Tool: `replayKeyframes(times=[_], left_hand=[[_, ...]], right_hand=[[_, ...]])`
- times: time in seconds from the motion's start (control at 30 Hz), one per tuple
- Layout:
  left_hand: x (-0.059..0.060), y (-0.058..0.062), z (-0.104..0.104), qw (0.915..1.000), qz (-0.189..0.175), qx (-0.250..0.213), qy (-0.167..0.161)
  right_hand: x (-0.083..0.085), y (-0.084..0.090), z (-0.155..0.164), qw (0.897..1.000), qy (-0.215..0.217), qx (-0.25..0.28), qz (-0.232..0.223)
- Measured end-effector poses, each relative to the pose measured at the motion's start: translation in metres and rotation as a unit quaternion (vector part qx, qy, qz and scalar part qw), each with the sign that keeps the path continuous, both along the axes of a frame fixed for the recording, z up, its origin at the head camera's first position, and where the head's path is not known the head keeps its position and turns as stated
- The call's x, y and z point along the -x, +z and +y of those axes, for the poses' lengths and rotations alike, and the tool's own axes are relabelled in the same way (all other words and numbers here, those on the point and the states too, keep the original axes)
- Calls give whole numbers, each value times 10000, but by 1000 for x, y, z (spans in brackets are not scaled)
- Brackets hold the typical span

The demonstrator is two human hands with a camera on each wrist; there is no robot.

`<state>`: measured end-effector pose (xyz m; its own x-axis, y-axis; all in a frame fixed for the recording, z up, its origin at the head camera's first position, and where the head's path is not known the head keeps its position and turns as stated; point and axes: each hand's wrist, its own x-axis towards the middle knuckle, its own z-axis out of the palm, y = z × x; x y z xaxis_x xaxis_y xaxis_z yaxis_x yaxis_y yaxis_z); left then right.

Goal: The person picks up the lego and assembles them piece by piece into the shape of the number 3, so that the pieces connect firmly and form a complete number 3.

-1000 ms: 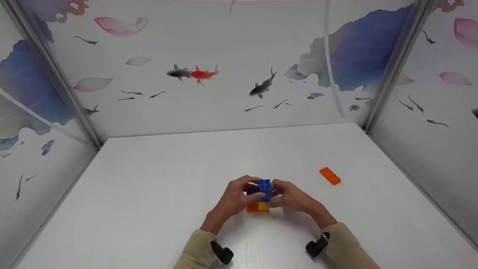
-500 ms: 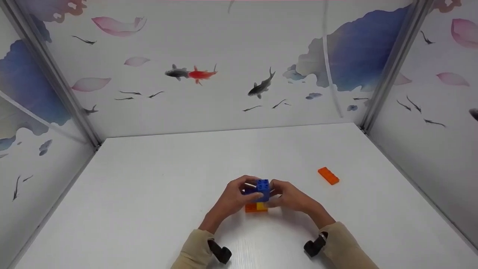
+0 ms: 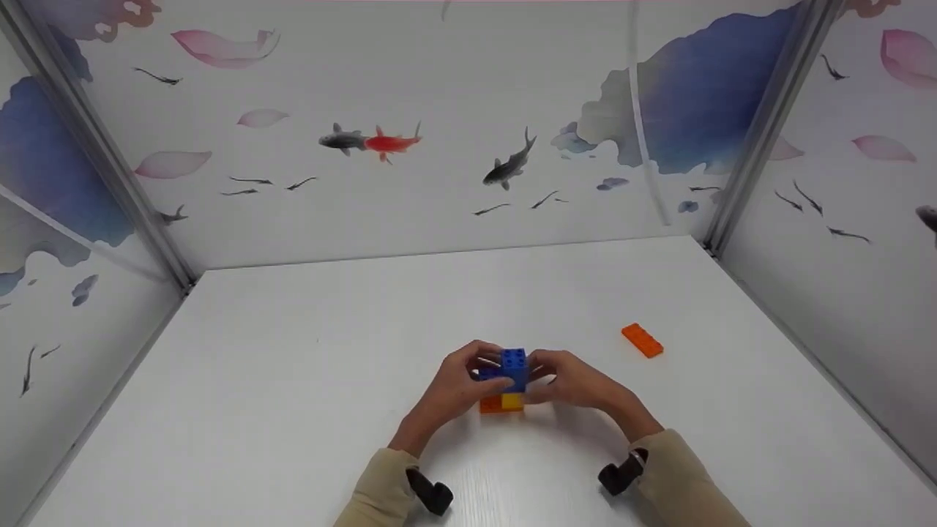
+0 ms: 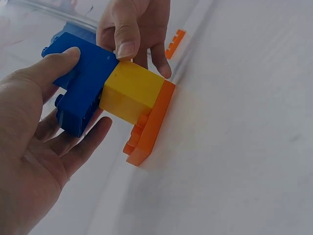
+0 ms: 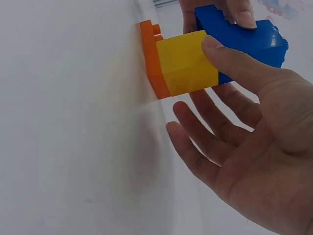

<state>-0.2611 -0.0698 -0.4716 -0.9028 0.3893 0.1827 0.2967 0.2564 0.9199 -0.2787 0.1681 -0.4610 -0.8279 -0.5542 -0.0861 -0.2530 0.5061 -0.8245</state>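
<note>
A small stack stands on the white table: an orange plate point(image 4: 152, 128) at the bottom, a yellow brick point(image 5: 188, 66) on one end of it, and a stepped blue brick piece point(image 4: 87, 81) on top. The blue part overhangs the bare studs of the plate. My left hand point(image 3: 463, 384) pinches the blue piece, thumb on its near side and fingers behind. From the other side my right hand point(image 3: 575, 382) holds the yellow brick, its thumb tip point(image 5: 212, 43) at the seam with the blue. Whether the right fingers touch the far side is partly hidden.
A second orange plate point(image 3: 643, 340) lies flat, farther back and to the right. White panels with printed fish and petals point(image 3: 392, 143) enclose the table point(image 3: 293, 329) at the back and both sides. Black wrist straps show at both sleeves.
The head view has shifted slightly. Both hands keep their places on the stack, and the loose orange plate has not moved.
</note>
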Motion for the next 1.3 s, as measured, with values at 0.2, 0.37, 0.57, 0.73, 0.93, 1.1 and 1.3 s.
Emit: replayKeyframes(times=[0.2, 0.37, 0.57, 0.73, 0.93, 1.1, 1.3], left_hand=[[1, -2, 1, 9998, -167, 28, 73], [2, -3, 0, 9997, -188, -7, 137], [2, -7, -1, 9998, -123, -41, 143], [1, -7, -1, 9997, -198, -17, 133], [1, -9, -1, 9995, -271, 107, 117], [2, -10, -2, 9994, -283, 173, 77], [2, -8, -3, 9987, -153, 465, 142]], right_hand=[[1, 17, 14, 9996, -166, -90, 185], [3, 23, 31, 9968, -661, -111, 436], [4, 20, 54, 9881, -1257, 170, 867], [4, 18, 72, 9800, -1545, 373, 1199], [5, 27, 93, 9760, -1845, 313, 1116], [7, 39, 108, 9731, -2084, 330, 924], [11, 36, 118, 9521, -2858, 748, 788]])
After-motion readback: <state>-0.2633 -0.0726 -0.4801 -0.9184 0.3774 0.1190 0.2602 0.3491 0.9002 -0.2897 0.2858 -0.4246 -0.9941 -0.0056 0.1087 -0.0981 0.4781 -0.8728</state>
